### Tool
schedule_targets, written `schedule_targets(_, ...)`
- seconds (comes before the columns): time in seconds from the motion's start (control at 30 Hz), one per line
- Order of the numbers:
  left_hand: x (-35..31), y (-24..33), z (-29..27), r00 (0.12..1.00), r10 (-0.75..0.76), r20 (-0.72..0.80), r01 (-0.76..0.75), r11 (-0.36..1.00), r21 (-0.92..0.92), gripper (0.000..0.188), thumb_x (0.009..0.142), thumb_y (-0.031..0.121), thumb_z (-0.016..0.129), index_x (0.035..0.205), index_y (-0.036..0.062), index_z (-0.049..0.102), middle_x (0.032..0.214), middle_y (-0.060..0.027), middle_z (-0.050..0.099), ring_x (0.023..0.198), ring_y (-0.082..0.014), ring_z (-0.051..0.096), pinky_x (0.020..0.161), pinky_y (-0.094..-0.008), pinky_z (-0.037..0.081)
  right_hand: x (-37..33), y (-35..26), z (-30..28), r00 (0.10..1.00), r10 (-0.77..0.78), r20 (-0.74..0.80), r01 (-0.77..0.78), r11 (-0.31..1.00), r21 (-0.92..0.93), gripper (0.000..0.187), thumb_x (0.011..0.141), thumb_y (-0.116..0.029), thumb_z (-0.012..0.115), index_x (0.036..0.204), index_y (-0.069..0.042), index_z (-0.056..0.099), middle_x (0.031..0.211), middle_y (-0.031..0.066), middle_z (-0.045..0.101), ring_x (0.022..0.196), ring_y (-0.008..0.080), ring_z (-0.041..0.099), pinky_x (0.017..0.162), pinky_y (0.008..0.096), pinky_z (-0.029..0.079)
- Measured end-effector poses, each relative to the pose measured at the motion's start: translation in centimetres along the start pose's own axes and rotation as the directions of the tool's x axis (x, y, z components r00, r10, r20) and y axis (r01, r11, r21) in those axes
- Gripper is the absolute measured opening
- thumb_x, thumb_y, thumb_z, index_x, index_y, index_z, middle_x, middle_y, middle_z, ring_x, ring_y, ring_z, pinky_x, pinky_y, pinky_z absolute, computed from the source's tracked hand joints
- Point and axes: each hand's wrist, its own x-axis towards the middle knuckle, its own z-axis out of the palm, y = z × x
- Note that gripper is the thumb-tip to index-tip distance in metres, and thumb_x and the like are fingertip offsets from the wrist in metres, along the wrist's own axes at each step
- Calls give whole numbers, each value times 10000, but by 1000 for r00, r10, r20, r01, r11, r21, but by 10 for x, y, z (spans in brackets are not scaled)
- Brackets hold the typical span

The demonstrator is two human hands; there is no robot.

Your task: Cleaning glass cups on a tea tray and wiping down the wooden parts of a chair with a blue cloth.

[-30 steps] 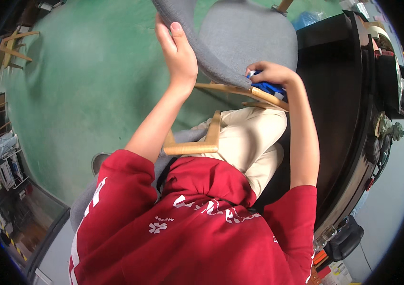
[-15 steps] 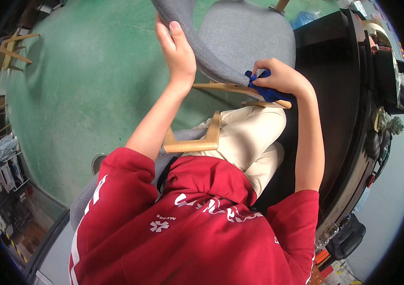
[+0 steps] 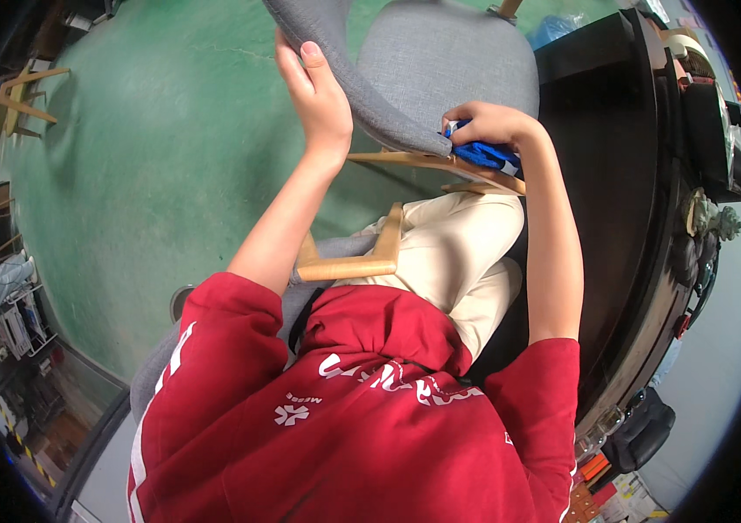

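Note:
A grey upholstered chair (image 3: 449, 61) with a wooden frame stands in front of me, its curved backrest (image 3: 379, 109) toward me. At the backrest's left side, my left hand (image 3: 322, 109) grips the edge, thumb raised and the other fingers partly hidden behind it. Over at the right end of the backrest, my right hand (image 3: 492, 126) is closed on a bunched blue cloth (image 3: 483, 155), which touches the grey fabric there. A wooden rail (image 3: 422, 160) of the chair runs just below the cloth.
I sit on another grey chair with a wooden armrest (image 3: 353, 267). A long black table (image 3: 592, 131) stands close on my right, with various items along its far side. A wooden-legged chair (image 3: 26, 100) and a cluttered shelf (image 3: 17, 305) are at the left. The floor (image 3: 135, 192) is green.
My right hand has shifted slightly left and up, across the backrest's end, with the blue cloth. My left hand keeps its hold; it and the chair appear slightly further left and up.

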Motion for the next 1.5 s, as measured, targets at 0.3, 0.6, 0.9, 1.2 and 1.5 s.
schedule_targets(0.3,-1,-1,-3,1000,12,-4,-12,999,34,516,1009,328,336,1384,-19,261,1341,-156,377,1232,-243,375,1052,-354,261,34,0,5,977,128,173,-120,991,-52,522,699,-226,606,1201,-82,585,1085,125,618,892,215,590,846,306,457)
schedule_targets(0.6,1,4,1,1000,-21,-16,22,1000,16,506,1009,305,343,1376,-36,267,1349,-158,377,1223,-233,382,1045,-345,272,79,20,33,993,120,4,-112,940,-322,431,764,-129,535,1181,-47,600,1108,164,636,1034,283,594,905,356,439)
schedule_targets(0.9,4,34,-9,860,506,58,-488,785,383,456,848,-13,456,1298,-27,386,1286,-149,471,1215,-261,432,1034,-387,310,-70,67,19,872,147,-468,161,815,557,246,901,-294,576,896,-50,601,764,-6,557,695,40,482,616,188,408)
schedule_targets(1.2,-81,41,31,486,83,870,-618,737,275,308,789,134,639,1085,75,579,1047,-69,595,1036,-226,550,941,-417,378,-51,79,46,773,197,-603,191,834,517,402,857,-358,602,630,-27,616,553,-11,524,521,58,464,518,226,388)
schedule_targets(1.5,-100,46,39,549,68,833,-638,678,365,290,753,108,647,1029,29,608,991,-103,580,967,-254,558,913,-441,408,10,88,52,994,43,-98,4,900,437,434,868,-262,580,499,-44,507,487,-43,429,470,47,370,455,262,356)
